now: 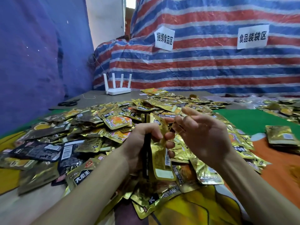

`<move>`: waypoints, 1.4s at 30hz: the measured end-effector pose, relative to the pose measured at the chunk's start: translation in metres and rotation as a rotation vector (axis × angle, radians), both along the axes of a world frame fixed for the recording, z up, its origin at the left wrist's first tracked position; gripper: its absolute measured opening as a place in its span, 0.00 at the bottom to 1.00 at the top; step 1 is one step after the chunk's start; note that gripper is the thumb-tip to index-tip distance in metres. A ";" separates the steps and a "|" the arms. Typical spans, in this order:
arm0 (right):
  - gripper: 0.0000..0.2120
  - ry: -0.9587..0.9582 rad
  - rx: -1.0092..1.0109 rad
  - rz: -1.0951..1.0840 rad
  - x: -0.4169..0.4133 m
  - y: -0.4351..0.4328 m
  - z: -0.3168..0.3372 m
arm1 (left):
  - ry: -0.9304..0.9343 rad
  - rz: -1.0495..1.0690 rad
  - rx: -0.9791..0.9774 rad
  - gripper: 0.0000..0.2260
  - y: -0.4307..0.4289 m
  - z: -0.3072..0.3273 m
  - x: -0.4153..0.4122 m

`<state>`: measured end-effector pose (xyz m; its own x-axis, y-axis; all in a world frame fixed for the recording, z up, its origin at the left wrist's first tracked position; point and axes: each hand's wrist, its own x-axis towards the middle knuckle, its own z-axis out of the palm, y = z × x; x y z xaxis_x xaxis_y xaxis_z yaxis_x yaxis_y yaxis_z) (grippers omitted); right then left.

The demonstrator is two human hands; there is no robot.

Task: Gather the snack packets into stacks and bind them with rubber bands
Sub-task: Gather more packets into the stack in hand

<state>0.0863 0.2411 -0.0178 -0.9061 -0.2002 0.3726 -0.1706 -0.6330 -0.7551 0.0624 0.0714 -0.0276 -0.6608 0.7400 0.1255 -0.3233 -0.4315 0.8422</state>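
Many loose packets (97, 124), router (117, 90) behind | left hand (140, 144) grips stack (159, 150) | right hand (206, 138) holds rubber band (178, 131)

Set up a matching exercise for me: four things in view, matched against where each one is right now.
Things:
1. rubber band
2. held stack of snack packets
3. white router
4. black scissors

Places:
A. far left of the table, beyond the loose pile
B. gripped upright in the left hand
C. back of the table, in front of the striped tarp
D. stretched over the fingers of the right hand

Pairs: 1-D, 2-B, 3-C, 4-A.
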 end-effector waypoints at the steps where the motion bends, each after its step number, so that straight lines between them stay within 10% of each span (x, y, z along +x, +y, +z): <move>1: 0.15 -0.009 -0.012 0.014 -0.001 0.000 -0.001 | 0.015 0.014 -0.015 0.16 0.000 0.001 0.001; 15: 0.26 0.083 0.514 -0.258 -0.002 -0.011 -0.013 | 0.151 0.703 -0.213 0.15 0.006 -0.015 0.004; 20: 0.47 0.007 0.763 -0.064 0.001 -0.013 -0.016 | 0.233 0.954 -0.071 0.17 0.006 -0.010 0.001; 30: 0.17 -0.017 0.846 -0.213 0.003 -0.023 -0.019 | -0.047 0.771 0.017 0.22 -0.001 -0.010 -0.006; 42: 0.06 -0.119 0.785 -0.305 -0.004 -0.005 -0.023 | -0.120 0.564 0.150 0.23 -0.009 -0.011 -0.012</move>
<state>0.0820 0.2357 -0.0407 -0.9868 -0.1016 0.1264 -0.1401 0.1425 -0.9798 0.0501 0.0627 -0.0390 -0.9626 0.2509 0.1019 -0.0989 -0.6760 0.7302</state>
